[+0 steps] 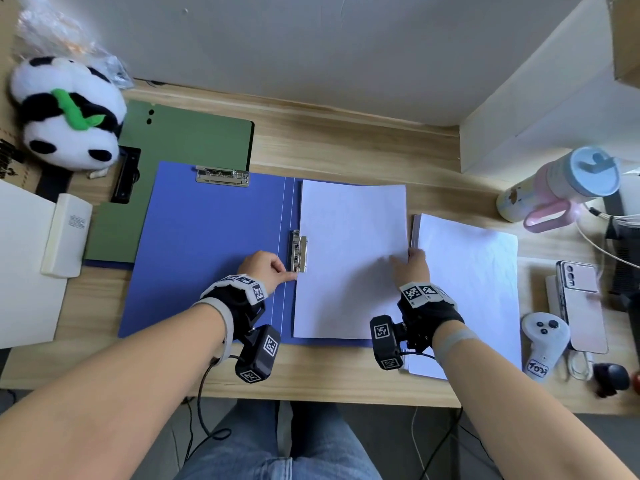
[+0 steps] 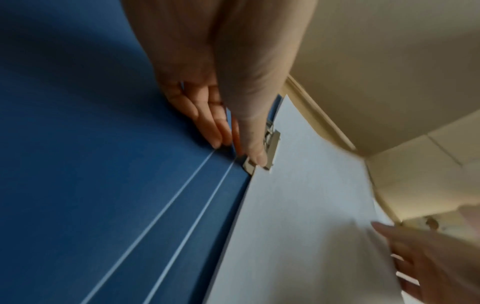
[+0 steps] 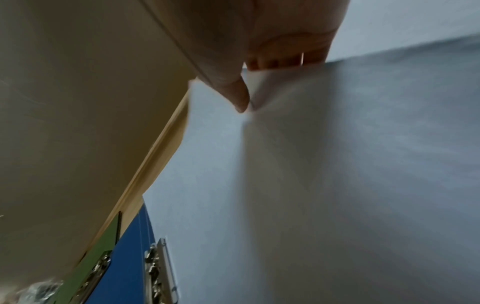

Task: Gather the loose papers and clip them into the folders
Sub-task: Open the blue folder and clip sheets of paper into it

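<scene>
An open blue folder [image 1: 207,251] lies flat on the wooden desk, with a metal clip [image 1: 298,251] by its spine and a second clip [image 1: 222,176] at its top edge. A white sheet [image 1: 349,265] covers its right half, its left edge at the spine clip [image 2: 271,148]. My left hand [image 1: 270,268] holds the near end of that clip, thumb [image 2: 255,156] on the lever. My right hand [image 1: 410,263] pinches the sheet's right edge [image 3: 285,164], thumb [image 3: 240,100] on top. A stack of loose papers [image 1: 467,289] lies to the right. A green folder [image 1: 187,140] lies behind.
A panda plush [image 1: 65,112] and a white box [image 1: 65,233] sit at the left. At the right stand a pastel bottle [image 1: 568,185], a phone [image 1: 581,303], a white controller [image 1: 543,341] and cables. A cardboard box [image 1: 554,81] rises at the back right.
</scene>
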